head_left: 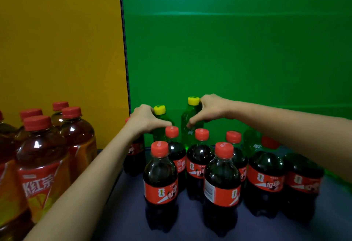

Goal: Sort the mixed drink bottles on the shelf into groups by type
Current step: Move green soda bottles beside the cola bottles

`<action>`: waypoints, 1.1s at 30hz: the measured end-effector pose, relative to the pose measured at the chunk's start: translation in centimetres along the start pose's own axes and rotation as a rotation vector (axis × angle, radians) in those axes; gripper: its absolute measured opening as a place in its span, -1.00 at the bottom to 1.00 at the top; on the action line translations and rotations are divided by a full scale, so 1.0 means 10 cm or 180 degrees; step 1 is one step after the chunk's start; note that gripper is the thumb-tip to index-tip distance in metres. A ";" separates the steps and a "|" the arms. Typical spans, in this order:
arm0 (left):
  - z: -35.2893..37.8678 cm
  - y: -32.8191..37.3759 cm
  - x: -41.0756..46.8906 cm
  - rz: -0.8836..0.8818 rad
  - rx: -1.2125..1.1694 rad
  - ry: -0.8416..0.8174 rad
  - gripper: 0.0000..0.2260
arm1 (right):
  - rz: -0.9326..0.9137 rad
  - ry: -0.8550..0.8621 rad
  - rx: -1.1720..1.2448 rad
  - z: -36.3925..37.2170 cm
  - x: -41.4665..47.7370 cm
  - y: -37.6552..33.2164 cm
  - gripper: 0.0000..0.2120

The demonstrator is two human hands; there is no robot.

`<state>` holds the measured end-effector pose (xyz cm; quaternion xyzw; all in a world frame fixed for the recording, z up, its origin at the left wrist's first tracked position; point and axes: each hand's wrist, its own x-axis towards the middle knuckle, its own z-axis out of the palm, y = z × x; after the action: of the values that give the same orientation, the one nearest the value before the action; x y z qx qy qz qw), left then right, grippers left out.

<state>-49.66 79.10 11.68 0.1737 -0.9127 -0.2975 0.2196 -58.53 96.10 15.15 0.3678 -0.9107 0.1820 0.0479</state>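
Two green bottles with yellow caps stand at the back of the shelf. My left hand point(146, 118) grips the left green bottle point(161, 119) around its shoulder, just under the cap. My right hand point(208, 110) grips the right green bottle point(189, 115) at its neck and shoulder. In front of them stand several small cola bottles point(161, 176) with red caps and red labels. A third green bottle point(251, 141) shows partly behind the cola bottles on the right, under my right forearm.
Several large iced tea bottles point(41, 157) with red caps crowd the left section before a yellow backing point(61, 41). A dark divider point(125, 60) separates it from the green backing point(238, 50). The dark shelf floor point(192, 221) shows at the front.
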 end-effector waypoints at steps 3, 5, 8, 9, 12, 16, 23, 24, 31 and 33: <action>-0.14 0.18 0.02 0.0201 -0.0172 0.0384 -0.57 | -0.0013 0.0489 0.0210 -0.22 -0.10 0.01 -0.59; -0.22 0.34 0.02 0.0428 -0.0182 0.0595 -0.57 | 0.0001 0.0909 0.0286 -0.36 -0.20 0.04 -0.58; -0.31 0.64 -0.02 0.0775 -0.0170 0.0763 -0.57 | -0.0038 0.1480 0.0526 -0.58 -0.44 0.09 -0.63; -0.32 0.74 -0.03 0.0891 -0.0206 0.0771 -0.59 | -0.0040 0.1654 0.0632 -0.66 -0.54 0.11 -0.66; -0.33 1.08 -0.08 0.1271 -0.0416 0.0724 -0.71 | -0.0006 0.2149 0.0838 -0.89 -0.83 0.19 -0.68; -0.23 1.56 -0.18 0.1637 -0.0813 0.0491 -0.63 | 0.0108 0.2556 0.0838 -1.19 -1.24 0.43 -0.70; 0.21 2.32 -0.45 0.2063 -0.1175 -0.0027 -0.50 | 0.0499 0.2602 0.0529 -1.38 -2.08 1.05 -0.64; 0.29 2.42 -0.50 0.2105 -0.1165 -0.0066 -0.51 | 0.0558 0.2582 0.0526 -1.38 -2.19 1.15 -0.66; 1.00 2.95 -0.80 0.2082 -0.0618 -0.0212 -0.65 | 0.0883 0.2386 0.0399 -1.20 -2.81 1.75 -0.38; 1.19 2.98 -0.87 0.2040 -0.0408 -0.0235 -0.67 | 0.0859 0.2319 0.0365 -1.07 -2.93 1.86 -0.45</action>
<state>-53.86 111.34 18.88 -0.1475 -0.9077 -0.2762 0.2794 -50.61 131.48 13.08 0.1583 -0.8625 0.3559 0.3230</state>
